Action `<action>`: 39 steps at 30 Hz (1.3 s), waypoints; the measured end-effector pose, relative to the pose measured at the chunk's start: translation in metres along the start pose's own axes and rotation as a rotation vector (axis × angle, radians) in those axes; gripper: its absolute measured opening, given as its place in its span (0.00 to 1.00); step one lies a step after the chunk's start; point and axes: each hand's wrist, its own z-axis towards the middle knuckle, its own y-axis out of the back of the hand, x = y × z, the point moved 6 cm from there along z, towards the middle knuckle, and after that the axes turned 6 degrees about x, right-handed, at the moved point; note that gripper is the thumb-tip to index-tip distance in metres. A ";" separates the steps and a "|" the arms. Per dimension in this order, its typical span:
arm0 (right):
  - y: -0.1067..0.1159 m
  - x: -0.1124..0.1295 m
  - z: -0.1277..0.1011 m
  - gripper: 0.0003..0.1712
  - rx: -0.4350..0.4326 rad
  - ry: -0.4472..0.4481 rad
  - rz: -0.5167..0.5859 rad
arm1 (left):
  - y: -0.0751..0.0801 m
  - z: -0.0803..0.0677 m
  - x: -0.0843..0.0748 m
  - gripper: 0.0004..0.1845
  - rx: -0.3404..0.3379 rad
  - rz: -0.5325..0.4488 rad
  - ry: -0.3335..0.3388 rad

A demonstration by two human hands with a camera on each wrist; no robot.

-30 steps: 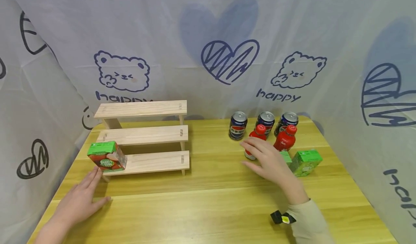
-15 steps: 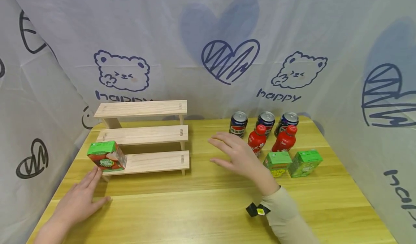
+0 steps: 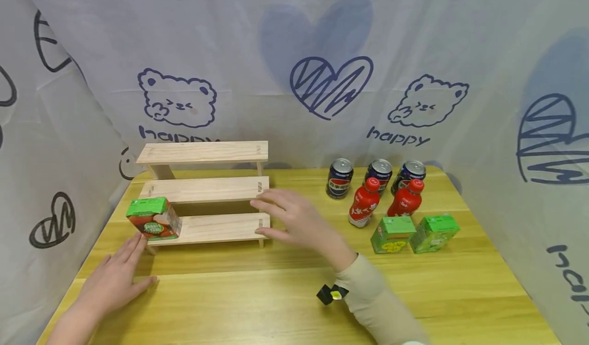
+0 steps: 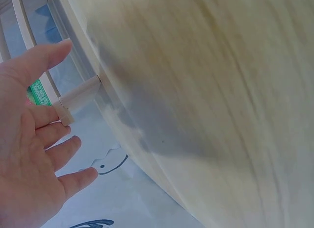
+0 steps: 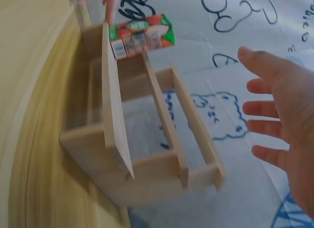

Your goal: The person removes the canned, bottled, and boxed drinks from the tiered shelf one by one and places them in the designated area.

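Note:
A three-step wooden rack [image 3: 204,189] [image 5: 147,139] stands on the left half of the wooden table [image 3: 294,294]. A red and green juice carton [image 3: 153,219] [image 5: 141,34] sits on the left end of its lowest step. My left hand [image 3: 112,281] [image 4: 29,139] lies flat and open on the table just in front of that carton, holding nothing. My right hand [image 3: 287,214] [image 5: 287,135] hovers open, fingers spread, at the right end of the rack's lower steps, empty.
To the right stand three blue cans [image 3: 339,177], two red bottles [image 3: 363,202] and two green cartons [image 3: 392,234]. Printed cloth walls [image 3: 322,79] close in the back and both sides. A small black tag [image 3: 330,294] hangs at my right sleeve.
My right hand has swept left from the bottles and green cartons to the right end of the rack. The left hand has stayed put.

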 end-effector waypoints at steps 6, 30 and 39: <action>-0.012 0.011 0.024 0.33 -0.020 0.019 -0.025 | 0.001 0.000 -0.001 0.56 -0.001 0.007 0.000; -0.061 0.038 0.097 0.31 0.060 -0.050 -0.017 | 0.001 0.000 -0.001 0.55 0.000 0.008 0.001; -0.079 0.042 0.115 0.31 0.115 -0.100 -0.006 | 0.002 0.000 -0.001 0.56 -0.005 0.006 0.005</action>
